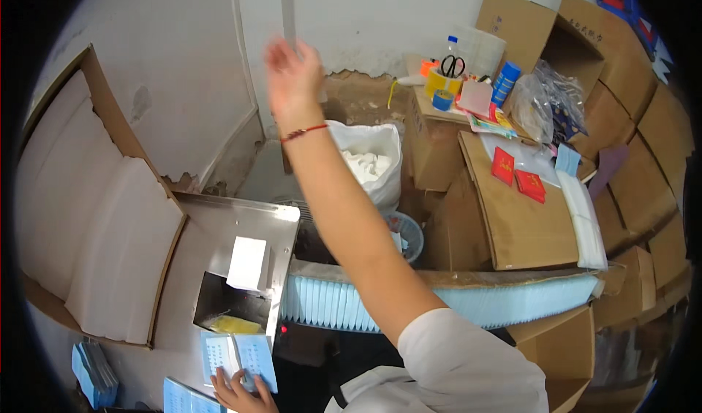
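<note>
My right hand (294, 76) is raised high in front of the far wall, a red cord on its wrist. Its fingers are blurred but look apart, with nothing visible in them. At the lower left, the spread fingers of my left hand (240, 392) lie on a light blue printed packet (256, 356) with a white strip across its middle. The packet rests at the edge of a metal table (208, 226). Just beyond it, a yellow piece (235, 325) sits in a dark recess, and a white block (247, 263) stands at the recess's far side.
Upright light blue packets (512, 296) form a long row at my front. Behind it are a white sack (387, 164) of white pieces, a blue basket (409, 237) and a carton (526, 223) with red packets. A large open box (110, 215) with white sheets stands left.
</note>
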`<state>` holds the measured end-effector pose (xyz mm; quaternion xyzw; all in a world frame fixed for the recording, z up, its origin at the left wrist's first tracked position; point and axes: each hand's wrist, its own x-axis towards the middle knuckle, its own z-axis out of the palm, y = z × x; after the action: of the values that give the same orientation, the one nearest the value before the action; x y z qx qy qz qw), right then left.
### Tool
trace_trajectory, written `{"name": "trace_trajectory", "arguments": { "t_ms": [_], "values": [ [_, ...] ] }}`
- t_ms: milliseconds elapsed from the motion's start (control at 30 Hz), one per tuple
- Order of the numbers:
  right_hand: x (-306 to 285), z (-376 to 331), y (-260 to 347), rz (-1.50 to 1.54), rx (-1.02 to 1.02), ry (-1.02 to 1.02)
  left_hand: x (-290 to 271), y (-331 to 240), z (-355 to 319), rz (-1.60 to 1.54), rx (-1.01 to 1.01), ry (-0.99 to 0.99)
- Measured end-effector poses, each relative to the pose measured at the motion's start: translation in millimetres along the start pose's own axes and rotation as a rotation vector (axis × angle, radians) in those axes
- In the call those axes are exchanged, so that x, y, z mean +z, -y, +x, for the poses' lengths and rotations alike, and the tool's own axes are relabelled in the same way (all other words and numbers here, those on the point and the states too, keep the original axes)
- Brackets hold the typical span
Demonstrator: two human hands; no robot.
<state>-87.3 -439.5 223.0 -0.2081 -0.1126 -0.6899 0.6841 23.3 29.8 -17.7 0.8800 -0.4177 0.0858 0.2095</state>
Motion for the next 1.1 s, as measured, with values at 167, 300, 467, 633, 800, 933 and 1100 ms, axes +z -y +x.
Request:
{"name": "trace_trajectory", "arguments": {
  "t_ms": [167, 300, 467, 633, 800, 933, 1100],
  "values": [
    [-61.9, -134.9, -5.4, -1.333, -0.146, 0.461, 2.2, 1.0, -0.7, 0.016, 0.021, -0.033],
    [-77.8, -247.8, -30.7, -1.766, -0.336, 1.024, -3.2, -1.7, -1.2, 0.023, 0.013, -0.014],
    [-110.0, -267.3, -42.1, -2.036, -0.052, 1.141, -0.7, -5.9, 2.7, -0.056, -0.027, -0.047],
    [-114.8, -273.1, -48.2, -2.047, -0.03, 1.117, -1.1, -4.6, 0.8, -0.014, -0.045, -0.029],
    [-118.7, -278.6, -47.7, -2.069, -0.029, 1.037, -1.6, -4.6, -2.6, -0.029, -0.045, -0.011],
    [-119.2, -277.2, -50.6, -2.026, -0.03, 1.038, -2.6, -7.4, -1.6, -0.1, -0.043, -0.03],
    [-112.0, -281.1, -48.9, -1.973, -0.187, 0.967, -14.2, -23.3, 0.3, -0.211, -0.187, 0.013]
  ]
}}
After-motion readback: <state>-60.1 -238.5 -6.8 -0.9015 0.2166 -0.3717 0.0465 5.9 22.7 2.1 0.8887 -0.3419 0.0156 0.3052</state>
